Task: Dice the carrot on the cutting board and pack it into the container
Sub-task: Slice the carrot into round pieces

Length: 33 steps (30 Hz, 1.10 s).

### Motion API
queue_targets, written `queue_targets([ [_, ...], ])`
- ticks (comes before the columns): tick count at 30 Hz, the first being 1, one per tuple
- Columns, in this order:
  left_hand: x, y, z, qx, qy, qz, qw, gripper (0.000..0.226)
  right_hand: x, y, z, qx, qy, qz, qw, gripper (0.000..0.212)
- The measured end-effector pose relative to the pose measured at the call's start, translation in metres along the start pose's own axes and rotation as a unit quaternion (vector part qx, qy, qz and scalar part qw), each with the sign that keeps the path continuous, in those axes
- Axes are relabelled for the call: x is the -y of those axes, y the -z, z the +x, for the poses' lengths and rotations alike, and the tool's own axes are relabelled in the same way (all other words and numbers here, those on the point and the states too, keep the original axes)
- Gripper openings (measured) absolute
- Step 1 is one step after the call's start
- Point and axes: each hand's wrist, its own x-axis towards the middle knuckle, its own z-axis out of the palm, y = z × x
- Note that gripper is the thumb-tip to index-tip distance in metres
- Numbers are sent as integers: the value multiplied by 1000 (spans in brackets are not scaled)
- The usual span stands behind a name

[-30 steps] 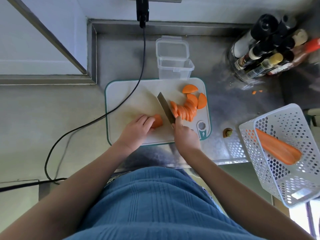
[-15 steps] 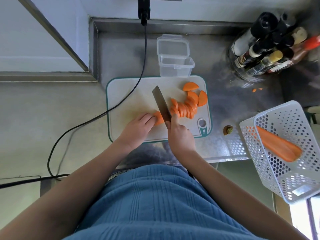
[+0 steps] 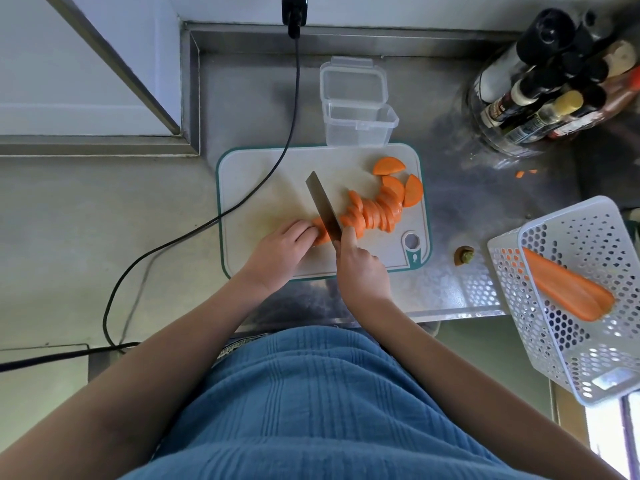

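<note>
A white cutting board (image 3: pixel 263 174) with a teal rim lies on the steel counter. My left hand (image 3: pixel 277 252) holds the small uncut carrot end (image 3: pixel 320 237) down with curled fingertips. My right hand (image 3: pixel 362 271) grips the knife (image 3: pixel 323 209); its blade stands across the carrot just right of my left fingers. Several half-round carrot slices (image 3: pixel 377 209) lie in a row to the blade's right. A clear plastic container (image 3: pixel 358 124) with its hinged lid open stands just behind the board, with nothing in it.
A black cable (image 3: pixel 263 181) crosses the board's left side. A white perforated basket (image 3: pixel 575 292) at the right holds a carrot half (image 3: pixel 568 289). The cut carrot top (image 3: pixel 464 255) lies beside the board. Bottles (image 3: pixel 540 91) crowd the back right corner.
The knife moved left from the slice row and came down on the carrot end beside my left fingers. The uncut piece is shorter, the slice row longer.
</note>
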Motion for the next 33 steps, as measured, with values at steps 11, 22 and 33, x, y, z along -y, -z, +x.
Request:
queue_targets([
  [11, 2, -2, -1, 1, 7, 1, 1000, 24, 11, -4, 6, 47, -31, -17, 998, 38],
  [22, 2, -5, -1, -11, 5, 10, 1000, 20, 12, -7, 20, 14, -44, 10, 999, 28],
  [33, 5, -3, -7, 43, -3, 4, 999, 47, -2, 3, 23, -7, -85, 32, 996, 44],
])
